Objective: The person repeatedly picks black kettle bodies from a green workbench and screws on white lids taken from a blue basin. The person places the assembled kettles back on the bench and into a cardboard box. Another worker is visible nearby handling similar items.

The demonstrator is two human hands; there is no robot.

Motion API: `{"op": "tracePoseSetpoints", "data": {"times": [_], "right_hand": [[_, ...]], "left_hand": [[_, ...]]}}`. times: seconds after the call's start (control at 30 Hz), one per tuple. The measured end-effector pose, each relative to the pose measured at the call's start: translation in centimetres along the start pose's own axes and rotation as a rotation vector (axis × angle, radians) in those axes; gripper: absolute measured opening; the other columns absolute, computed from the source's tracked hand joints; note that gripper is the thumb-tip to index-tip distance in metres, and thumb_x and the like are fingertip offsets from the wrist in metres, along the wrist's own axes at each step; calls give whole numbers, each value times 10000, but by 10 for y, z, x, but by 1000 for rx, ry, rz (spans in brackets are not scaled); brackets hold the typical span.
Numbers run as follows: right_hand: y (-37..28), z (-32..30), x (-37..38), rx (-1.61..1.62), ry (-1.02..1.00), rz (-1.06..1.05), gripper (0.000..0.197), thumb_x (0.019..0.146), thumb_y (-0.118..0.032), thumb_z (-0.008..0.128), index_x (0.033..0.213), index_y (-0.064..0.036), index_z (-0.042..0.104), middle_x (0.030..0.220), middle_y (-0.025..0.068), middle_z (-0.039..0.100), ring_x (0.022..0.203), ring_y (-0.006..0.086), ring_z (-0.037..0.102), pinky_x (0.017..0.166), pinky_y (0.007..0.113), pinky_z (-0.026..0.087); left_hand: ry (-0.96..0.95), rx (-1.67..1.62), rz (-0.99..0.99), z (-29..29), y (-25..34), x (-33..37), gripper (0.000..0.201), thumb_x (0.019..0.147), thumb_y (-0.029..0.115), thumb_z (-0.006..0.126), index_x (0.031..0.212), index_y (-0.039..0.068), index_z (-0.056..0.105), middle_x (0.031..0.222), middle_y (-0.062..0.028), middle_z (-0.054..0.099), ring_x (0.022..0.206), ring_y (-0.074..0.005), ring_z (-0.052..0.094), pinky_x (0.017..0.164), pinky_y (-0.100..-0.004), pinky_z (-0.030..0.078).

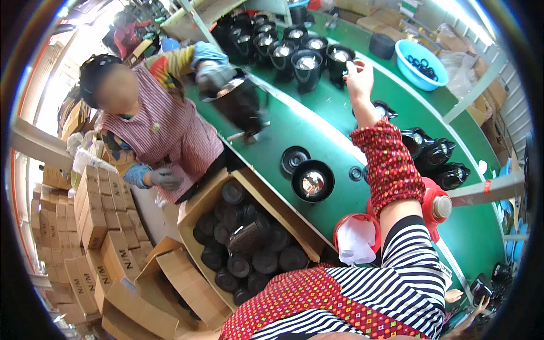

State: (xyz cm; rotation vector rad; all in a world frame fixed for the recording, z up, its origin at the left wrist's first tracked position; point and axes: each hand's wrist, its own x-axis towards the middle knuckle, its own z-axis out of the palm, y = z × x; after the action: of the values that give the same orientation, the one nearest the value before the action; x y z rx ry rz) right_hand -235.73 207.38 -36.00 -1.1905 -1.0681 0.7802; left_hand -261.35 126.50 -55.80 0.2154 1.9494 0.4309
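My right arm reaches across the green bench to a row of black cup-shaped housings with shiny insides. My right hand (pixel 360 82) has its fingers bent at the rim of the end black housing (pixel 340 59), seemingly gripping it. Nearer on the bench stands another black housing (pixel 313 181), open end up, beside a round black lid (pixel 295 160) and a small black ring (pixel 355 173). My left hand is outside the picture. Across the bench corner, a co-worker's gloved hand (pixel 215 76) holds a black housing (pixel 238 105), blurred by motion.
An open carton (pixel 187 218) full of round black parts sits at the bench edge. A red container (pixel 340 229) with a white liner stands near my arm. Glossy black parts (pixel 439 153) lie at right; a blue basin (pixel 405 51) stands behind. Cartons (pixel 90 215) are stacked left.
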Motion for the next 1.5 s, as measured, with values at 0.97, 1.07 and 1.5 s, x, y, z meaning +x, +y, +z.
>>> {"op": "tracePoseSetpoints", "data": {"times": [0.97, 1.07, 1.5], "right_hand": [[164, 156, 77, 193, -430, 874, 605, 977, -368, 658, 1488, -111, 463, 1419, 207, 543, 955, 493, 706, 807, 568, 595], [182, 141, 101, 278, -401, 856, 441, 1031, -182, 587, 1450, -94, 479, 1347, 223, 572, 955, 497, 709, 777, 559, 630], [4, 76, 50, -4, -825, 619, 365, 1025, -224, 579, 1329, -24, 557, 1057, 222, 712, 723, 390, 759, 588, 459, 655]], "left_hand": [[233, -210, -275, 55, 6, -88, 318, 1053, 272, 609, 1088, -21, 727, 900, -63, 715, 821, -149, 648, 754, -302, 532], [236, -214, -257, 51, 11, -83, 313, 1052, 269, 613, 1081, -21, 730, 881, -53, 717, 799, -137, 651, 737, -294, 535], [355, -624, 367, -3, 154, -48, 299, 1086, 190, 551, 1254, -30, 665, 972, -51, 703, 816, -107, 628, 716, -245, 503]]}}
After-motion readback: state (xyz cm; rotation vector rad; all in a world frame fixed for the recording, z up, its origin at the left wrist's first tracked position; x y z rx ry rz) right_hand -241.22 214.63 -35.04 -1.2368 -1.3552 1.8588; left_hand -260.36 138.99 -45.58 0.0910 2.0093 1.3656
